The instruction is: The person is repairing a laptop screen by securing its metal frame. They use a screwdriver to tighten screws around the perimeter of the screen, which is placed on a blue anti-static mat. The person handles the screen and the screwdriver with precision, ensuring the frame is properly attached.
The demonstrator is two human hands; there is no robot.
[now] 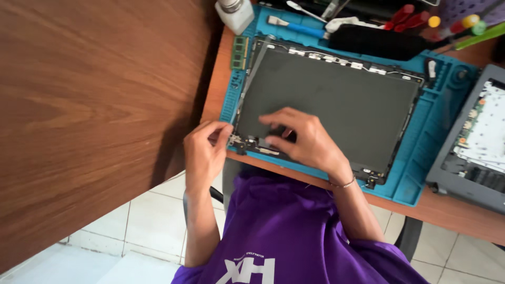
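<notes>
Electronics repair bench; blue repair mat (pixel 421 158), screwdrivers (pixel 415 20).

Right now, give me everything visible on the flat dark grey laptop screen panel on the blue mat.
The flat dark grey laptop screen panel lies face down on the blue silicone work mat, matte, bezel removed. Small metal tabs and thin cabling line its far edge; hinge brackets show at the near corners. The right hand rests fingers on its near left area; the left hand pinches the corner there.

On a blue work mat (pixel 421 158) on the tabletop (pixel 442 208), the left hand (pixel 204 153) pinches the near corner of a grey laptop panel (pixel 336 105) while the right hand (pixel 305 139) presses fingertips flat beside it.
</notes>
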